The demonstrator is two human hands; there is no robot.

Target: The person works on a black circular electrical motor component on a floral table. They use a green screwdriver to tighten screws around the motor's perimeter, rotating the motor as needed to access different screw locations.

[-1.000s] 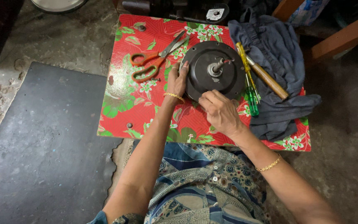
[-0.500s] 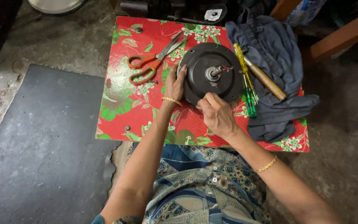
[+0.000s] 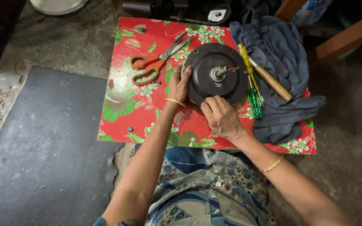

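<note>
The head camera looks straight down on a low table (image 3: 118, 117) covered with a red, flower-printed oilcloth, and on the person's two bare forearms reaching over it. A round dark metal motor housing (image 3: 231, 86), shaped like a shallow disc with a short shaft (image 3: 219, 73) standing up from its centre, lies flat on the far middle of the table. The left hand (image 3: 178, 86) rests against the housing's left rim, fingers together and curved along the edge, a thin gold bangle on the wrist. The right hand (image 3: 221, 117) sits at the near rim, its fingers curled and pressed onto the housing's edge; whether they pinch anything small there cannot be told. Orange-handled scissors (image 3: 153, 67) lie to the left of the housing, just beyond the left hand, blades pointing toward the far right. On the right side of the housing, touching or just beside its rim, lies a screwdriver (image 3: 251, 83) with a yellow and green translucent handle, and next to it a tool with a wooden handle (image 3: 273, 81) rests on a crumpled dark blue cloth (image 3: 281, 46) that hangs over the table's right edge. The table stands on a rough concrete floor (image 3: 55, 46), with a dark grey mat (image 3: 42, 150) to its left.
</note>
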